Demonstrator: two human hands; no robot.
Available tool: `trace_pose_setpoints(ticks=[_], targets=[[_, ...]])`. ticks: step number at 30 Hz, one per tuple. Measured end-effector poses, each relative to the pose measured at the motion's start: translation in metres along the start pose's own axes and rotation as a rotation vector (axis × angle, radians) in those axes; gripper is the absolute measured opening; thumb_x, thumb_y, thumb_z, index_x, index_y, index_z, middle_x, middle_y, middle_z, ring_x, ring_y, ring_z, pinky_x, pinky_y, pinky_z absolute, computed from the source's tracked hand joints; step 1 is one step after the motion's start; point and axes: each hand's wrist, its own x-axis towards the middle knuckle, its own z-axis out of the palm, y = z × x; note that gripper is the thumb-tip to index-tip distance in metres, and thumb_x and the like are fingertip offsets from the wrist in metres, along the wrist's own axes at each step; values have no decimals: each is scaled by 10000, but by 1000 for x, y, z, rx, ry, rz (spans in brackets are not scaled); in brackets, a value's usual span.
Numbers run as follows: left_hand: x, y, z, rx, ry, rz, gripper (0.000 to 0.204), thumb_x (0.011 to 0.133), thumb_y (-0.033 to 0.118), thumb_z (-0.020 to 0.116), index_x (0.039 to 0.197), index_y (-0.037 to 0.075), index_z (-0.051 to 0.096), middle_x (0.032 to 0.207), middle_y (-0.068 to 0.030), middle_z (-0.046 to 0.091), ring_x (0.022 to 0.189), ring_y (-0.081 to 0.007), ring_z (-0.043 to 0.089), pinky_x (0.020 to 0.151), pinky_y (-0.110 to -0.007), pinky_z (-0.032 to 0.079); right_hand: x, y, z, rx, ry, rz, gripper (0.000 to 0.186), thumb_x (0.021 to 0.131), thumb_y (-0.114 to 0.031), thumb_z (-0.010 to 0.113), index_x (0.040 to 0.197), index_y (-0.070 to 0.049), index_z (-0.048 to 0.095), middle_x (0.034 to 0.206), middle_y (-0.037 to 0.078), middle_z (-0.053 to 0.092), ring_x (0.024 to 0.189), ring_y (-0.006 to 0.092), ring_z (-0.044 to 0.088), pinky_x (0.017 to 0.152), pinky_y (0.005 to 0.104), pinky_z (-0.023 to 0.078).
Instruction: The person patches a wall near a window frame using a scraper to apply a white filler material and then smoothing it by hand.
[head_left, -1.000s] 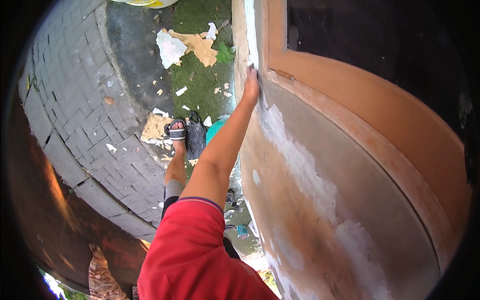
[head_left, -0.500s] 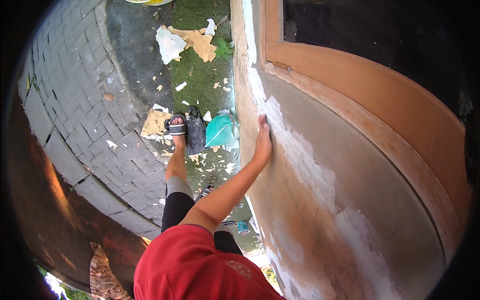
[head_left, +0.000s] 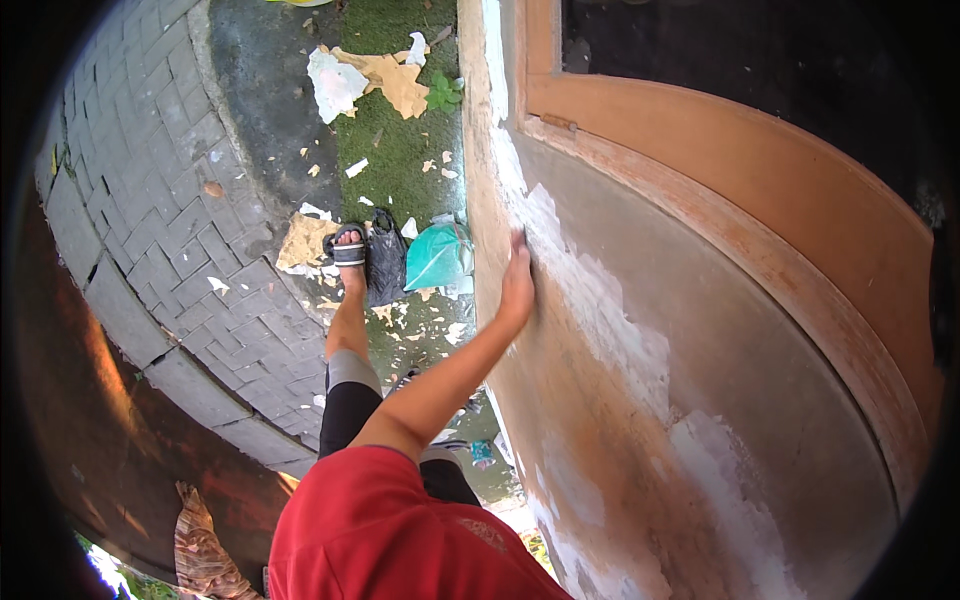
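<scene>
My left hand (head_left: pixel 517 270) is pressed to the weathered plaster wall (head_left: pixel 620 420), its fingers together and blurred at the tips; whatever is under them is hidden. Around it, a rough white patch (head_left: pixel 570 270) runs down the brown and grey surface. Above and right of the hand is an orange-brown wooden frame (head_left: pixel 720 120) with a small hinge and a dark pane. My right hand is not in view.
My sandalled foot (head_left: pixel 350 250) stands beside a black plastic bag (head_left: pixel 385 260) and a teal plastic item (head_left: pixel 435 260). Torn paint and paper scraps (head_left: pixel 390 80) litter the mossy strip (head_left: pixel 390 170). Grey pavers (head_left: pixel 170 230) lie left; a pale bucket rim shows at the top.
My left hand moved down the wall from near the frame's lower corner to the white patch between the first two frames. Since then it has shifted only slightly.
</scene>
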Motion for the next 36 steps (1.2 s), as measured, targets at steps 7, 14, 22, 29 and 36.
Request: trace_pose_setpoints(ticks=[7, 14, 22, 29, 36], targets=[[32, 43, 9, -171, -17, 20, 603, 1049, 392, 321, 1438, -65, 387, 1439, -164, 477, 1313, -231, 468, 1123, -312, 313, 1, 3, 3, 5, 0, -10, 537, 1043, -283, 316, 1381, 131, 369, 1467, 344, 327, 1395, 486, 273, 1136, 586, 250], [179, 136, 9, -83, 145, 123, 648, 993, 454, 353, 1362, -59, 497, 1346, -205, 550, 1263, -268, 513, 1073, -346, 366, 1, -1, 6, 17, 9, -22, 537, 1043, -284, 315, 1379, 132, 372, 1464, 345, 329, 1392, 487, 277, 1135, 585, 252], [189, 247, 38, 300, 12, 330, 742, 962, 507, 420, 1378, -107, 458, 1414, -235, 495, 1298, -278, 479, 1100, -358, 331, 5, -6, 4, -16, -28, -22, 537, 1043, -284, 314, 1377, 132, 375, 1462, 347, 332, 1390, 488, 281, 1134, 584, 254], [180, 126, -3, 138, 16, 213, 585, 1031, 364, 333, 1490, 2, 349, 1478, -169, 439, 1361, -246, 416, 1142, -336, 283, 12, -7, 9, -5, -24, -29, 537, 1044, -285, 313, 1375, 133, 378, 1459, 348, 335, 1388, 488, 285, 1133, 583, 257], [200, 264, 50, 252, 101, 339, 645, 1001, 438, 365, 1343, -92, 503, 1361, -225, 547, 1266, -283, 502, 1087, -363, 337, 15, -9, 8, -12, -34, -36, 537, 1044, -285, 312, 1373, 134, 380, 1457, 349, 337, 1385, 489, 289, 1133, 582, 259]])
